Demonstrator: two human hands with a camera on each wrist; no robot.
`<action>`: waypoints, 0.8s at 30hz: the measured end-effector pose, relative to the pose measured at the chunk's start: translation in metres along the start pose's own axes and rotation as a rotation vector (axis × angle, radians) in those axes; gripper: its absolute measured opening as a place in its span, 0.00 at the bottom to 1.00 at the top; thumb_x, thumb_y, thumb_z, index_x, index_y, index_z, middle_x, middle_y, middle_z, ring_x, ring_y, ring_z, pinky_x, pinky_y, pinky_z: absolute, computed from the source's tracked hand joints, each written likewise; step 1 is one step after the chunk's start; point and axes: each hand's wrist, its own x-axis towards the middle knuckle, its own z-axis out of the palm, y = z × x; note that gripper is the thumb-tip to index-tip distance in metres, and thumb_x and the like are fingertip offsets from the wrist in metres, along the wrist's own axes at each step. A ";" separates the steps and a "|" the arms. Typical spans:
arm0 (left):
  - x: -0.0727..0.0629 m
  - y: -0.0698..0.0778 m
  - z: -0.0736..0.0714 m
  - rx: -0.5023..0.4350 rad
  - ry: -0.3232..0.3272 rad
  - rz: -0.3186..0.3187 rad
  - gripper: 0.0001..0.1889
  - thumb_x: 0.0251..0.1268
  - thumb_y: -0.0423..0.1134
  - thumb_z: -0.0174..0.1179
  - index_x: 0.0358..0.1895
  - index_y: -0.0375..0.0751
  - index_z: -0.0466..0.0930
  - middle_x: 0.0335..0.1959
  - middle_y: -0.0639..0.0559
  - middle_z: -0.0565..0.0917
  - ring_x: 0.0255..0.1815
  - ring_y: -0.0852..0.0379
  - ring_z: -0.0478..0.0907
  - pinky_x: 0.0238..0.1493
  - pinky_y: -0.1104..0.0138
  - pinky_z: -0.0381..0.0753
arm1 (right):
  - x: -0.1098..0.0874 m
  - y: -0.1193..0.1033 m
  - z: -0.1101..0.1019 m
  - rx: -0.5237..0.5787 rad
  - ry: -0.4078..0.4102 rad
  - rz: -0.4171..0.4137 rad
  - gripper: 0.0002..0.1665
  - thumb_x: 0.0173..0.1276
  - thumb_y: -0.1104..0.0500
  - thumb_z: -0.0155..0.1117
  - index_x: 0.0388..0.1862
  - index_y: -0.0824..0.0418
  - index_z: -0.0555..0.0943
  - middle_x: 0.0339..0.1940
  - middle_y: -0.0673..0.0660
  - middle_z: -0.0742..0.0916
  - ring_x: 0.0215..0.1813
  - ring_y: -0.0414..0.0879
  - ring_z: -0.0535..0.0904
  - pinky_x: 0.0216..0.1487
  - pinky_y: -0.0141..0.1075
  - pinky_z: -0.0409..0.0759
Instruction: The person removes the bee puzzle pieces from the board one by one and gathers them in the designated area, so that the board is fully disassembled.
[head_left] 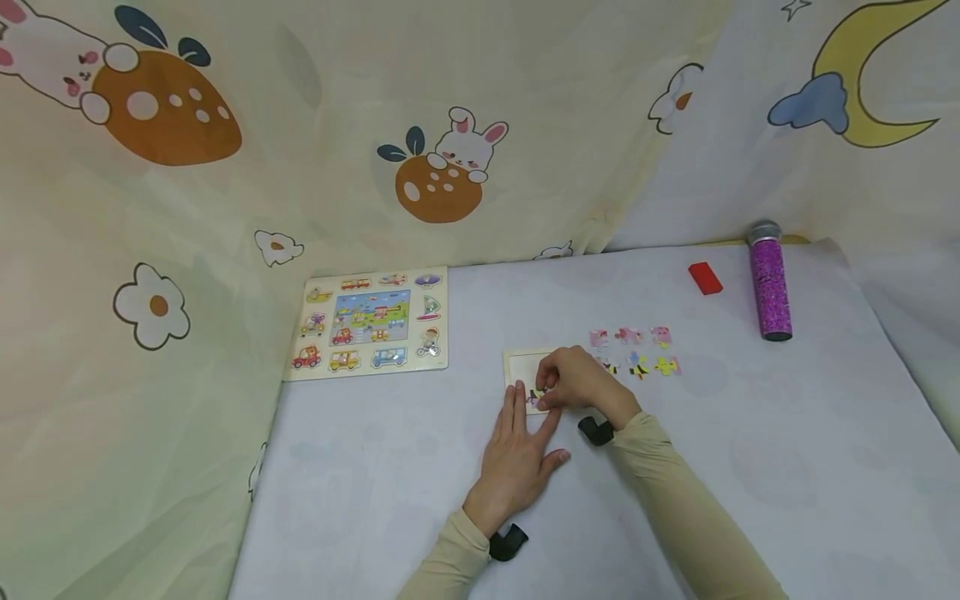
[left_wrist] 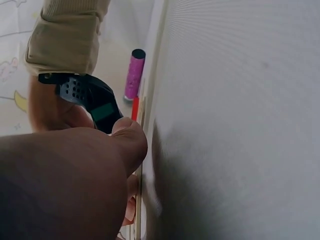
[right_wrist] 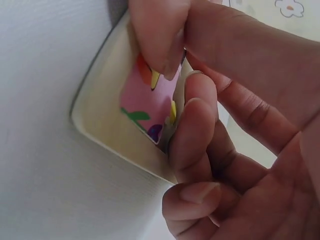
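Observation:
A small square puzzle tray [head_left: 522, 353] with a pale raised rim lies on the table. My left hand [head_left: 513, 467] rests at its near left side, fingers straight, two fingertips over the rim and the thumb spread out. Over the tray, my right hand [head_left: 573, 379] pinches a puzzle piece with curled fingers. The pink puzzle piece [right_wrist: 142, 97], printed with green, purple and yellow, lies at the tray's corner in the right wrist view, partly covered by fingers. The left wrist view shows my left thumb [left_wrist: 131, 142] close beside the tray's edge.
Several loose puzzle pieces [head_left: 628, 335] lie in two rows right of the tray. A larger vehicle puzzle board [head_left: 367, 354] lies back left. A red block [head_left: 705, 278] and a purple glittery microphone-shaped tube [head_left: 771, 287] are back right. A printed curtain [head_left: 322, 192] hangs behind.

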 end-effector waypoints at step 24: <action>0.001 -0.001 0.001 -0.002 -0.019 -0.011 0.37 0.78 0.64 0.54 0.85 0.59 0.60 0.87 0.27 0.43 0.89 0.33 0.37 0.85 0.46 0.57 | -0.005 0.002 0.002 0.004 0.024 -0.042 0.11 0.56 0.62 0.86 0.31 0.56 0.88 0.26 0.49 0.85 0.30 0.42 0.76 0.34 0.34 0.73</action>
